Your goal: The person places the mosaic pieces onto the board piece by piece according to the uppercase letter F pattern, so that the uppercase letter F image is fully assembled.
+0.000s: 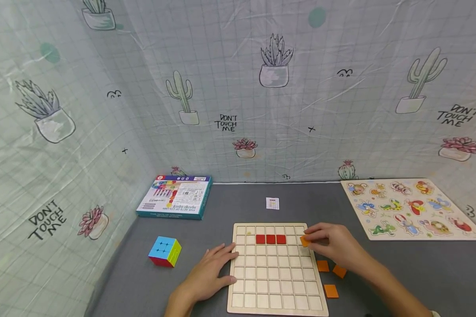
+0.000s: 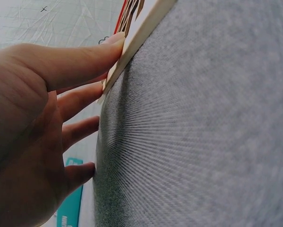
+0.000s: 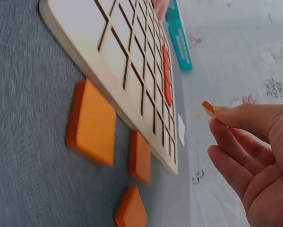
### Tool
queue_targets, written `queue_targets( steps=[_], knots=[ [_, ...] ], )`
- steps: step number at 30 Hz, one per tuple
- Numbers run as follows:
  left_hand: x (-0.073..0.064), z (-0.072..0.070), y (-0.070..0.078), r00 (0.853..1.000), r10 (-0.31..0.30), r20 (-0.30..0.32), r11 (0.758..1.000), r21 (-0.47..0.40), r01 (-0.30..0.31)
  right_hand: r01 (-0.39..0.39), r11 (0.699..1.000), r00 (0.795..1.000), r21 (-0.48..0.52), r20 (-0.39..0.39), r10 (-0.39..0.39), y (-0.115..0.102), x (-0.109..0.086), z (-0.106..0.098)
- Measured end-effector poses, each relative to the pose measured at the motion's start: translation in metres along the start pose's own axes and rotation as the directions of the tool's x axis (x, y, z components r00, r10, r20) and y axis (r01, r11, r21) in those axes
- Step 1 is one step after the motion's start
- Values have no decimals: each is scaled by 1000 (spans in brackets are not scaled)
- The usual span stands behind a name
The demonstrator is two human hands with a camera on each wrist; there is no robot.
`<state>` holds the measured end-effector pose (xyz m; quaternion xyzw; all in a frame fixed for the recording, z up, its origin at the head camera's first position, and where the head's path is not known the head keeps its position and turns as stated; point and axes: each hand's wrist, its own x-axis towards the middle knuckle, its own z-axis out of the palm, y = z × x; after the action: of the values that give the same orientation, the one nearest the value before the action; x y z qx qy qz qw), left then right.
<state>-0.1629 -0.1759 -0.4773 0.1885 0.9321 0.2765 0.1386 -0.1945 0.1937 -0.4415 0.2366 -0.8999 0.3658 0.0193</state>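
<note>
A wooden grid board lies on the grey table, with three red square tiles side by side in its second row from the back. My right hand pinches an orange square tile between thumb and fingertips over the board's right edge. In the right wrist view that orange tile is held up off the board. My left hand rests at the board's left edge, fingers spread and fairly straight, thumb touching the rim. Three loose orange tiles lie right of the board.
A small printed card lies behind the board. At the left are a colourful puzzle cube and a flat toy box. An insect picture puzzle board lies at the back right. A patterned sheet hangs behind the table.
</note>
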Motion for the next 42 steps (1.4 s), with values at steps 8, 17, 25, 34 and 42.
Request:
queue_targets(
  steps=[8, 17, 25, 34, 42],
  knots=[
    [-2, -1, -1, 1000, 22, -9, 1000, -18, -22, -10, 999, 999, 51, 38, 8, -10, 9, 26],
    [-2, -2, 0, 1000, 20, -6, 1000, -21, -20, 13, 995, 999, 102, 49, -18, -18, 22, 54],
    [-2, -3, 2, 1000, 9, -3, 1000, -13, -9, 16, 993, 999, 114, 47, -22, -24, 35, 73],
    [0, -1, 1, 1000, -4, 3, 1000, 4, 4, 85, 996, 996, 39, 24, -86, -36, 48, 86],
    [0, -3, 2, 1000, -10, 4, 1000, -1, 10, 36, 999, 999, -15, 37, -35, -39, 51, 96]
  ],
)
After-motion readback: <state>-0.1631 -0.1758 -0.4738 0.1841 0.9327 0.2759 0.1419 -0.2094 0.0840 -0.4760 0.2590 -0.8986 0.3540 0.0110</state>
